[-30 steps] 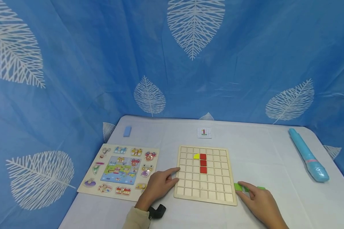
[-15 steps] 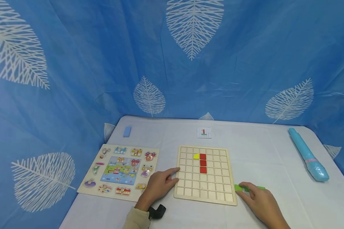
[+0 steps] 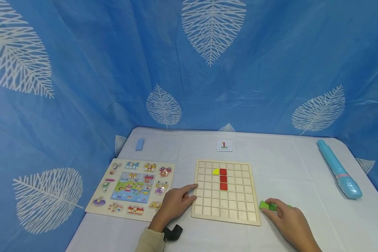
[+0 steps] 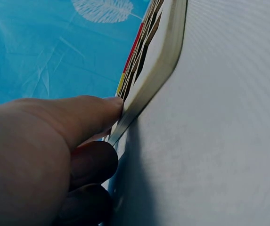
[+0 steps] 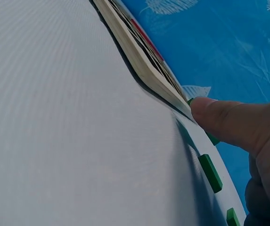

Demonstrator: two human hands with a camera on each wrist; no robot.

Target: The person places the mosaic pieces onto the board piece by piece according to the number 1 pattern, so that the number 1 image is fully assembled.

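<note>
The right hand (image 3: 289,224) pinches a green tile (image 3: 264,205) between thumb and fingertip, lifted a little and tilted, just beside the grid board (image 3: 225,191) at its 4 o'clock corner. More green pieces (image 5: 210,173) lie on the white table (image 3: 283,168) under and behind that hand. The left hand (image 3: 174,204) rests with fingers nearly straight, its fingertips (image 4: 109,106) touching the board's edge at 9 o'clock, holding nothing. On the board, three red squares (image 3: 223,179) stand in a column, with a yellow piece (image 3: 215,172) touching the top one at its 9 o'clock. A picture puzzle (image 3: 132,189) lies at the board's 9 o'clock, a pattern card (image 3: 224,146) at 12, a blue tube (image 3: 338,169) at 3.
</note>
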